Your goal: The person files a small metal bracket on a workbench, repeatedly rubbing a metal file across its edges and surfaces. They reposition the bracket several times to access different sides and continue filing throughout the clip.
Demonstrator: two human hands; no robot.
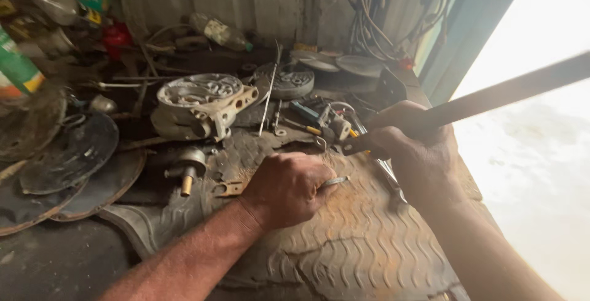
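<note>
Head view showed the left hand (287, 187) closed around a small metal piece (336, 181), pinning it to the ribbed rubber mat (344, 245) on the surface, its tip pointing right. The right hand (413, 147) gripped a long flat metal bar (504, 95), its length running up-right. Any work looked unfinished; rust dust lay beneath.

Two bare forearms, no sleeves in view. No gloves, rings or watch on left hand (286, 187) or right hand (418, 150). Some grime on knuckles.
</note>
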